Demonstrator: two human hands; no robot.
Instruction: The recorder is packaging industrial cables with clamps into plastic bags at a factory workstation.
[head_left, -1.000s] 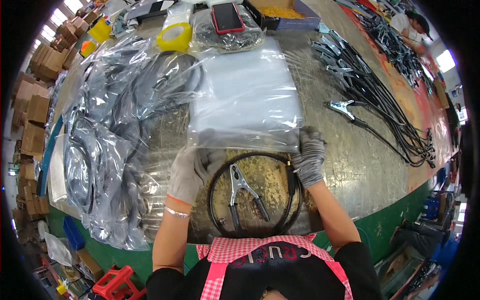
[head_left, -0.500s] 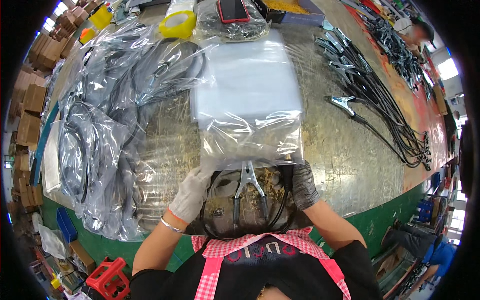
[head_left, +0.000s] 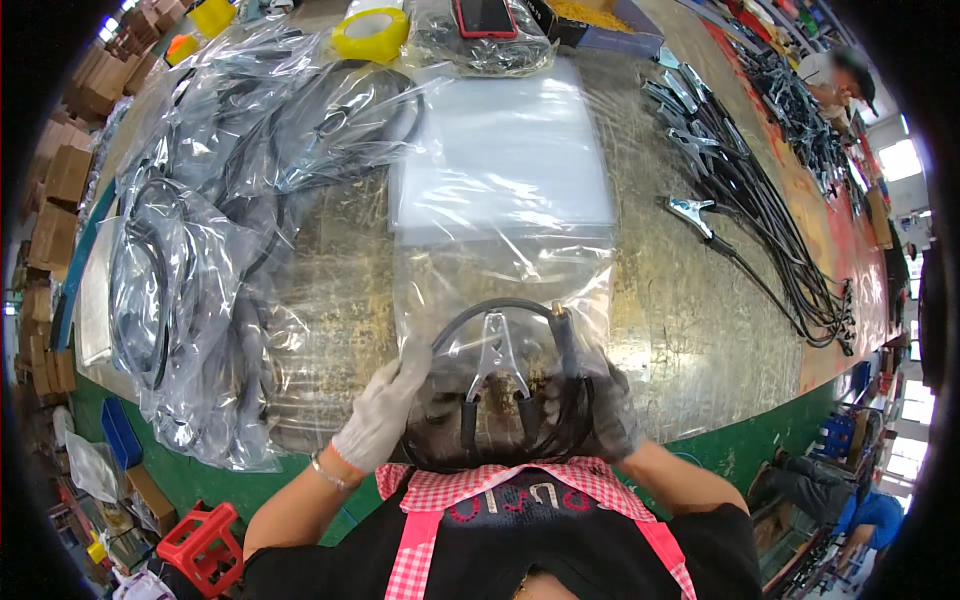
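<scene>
Left hand (head_left: 382, 412) and right hand (head_left: 610, 408), both gloved, are gripping the mouth of a clear plastic bag (head_left: 500, 290) at the table's (head_left: 690, 330) near edge, coiled black cable with metal clamp (head_left: 497, 352) sitting inside. Film looks slippery and floppy; the cable is probably heavy and springy, so best gripping through the bag at the coil.

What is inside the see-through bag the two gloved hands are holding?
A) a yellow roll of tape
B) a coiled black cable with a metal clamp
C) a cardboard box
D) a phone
B: the clear bag held by the left hand and right hand shows a coiled black cable with a metal clamp through the plastic.
</scene>
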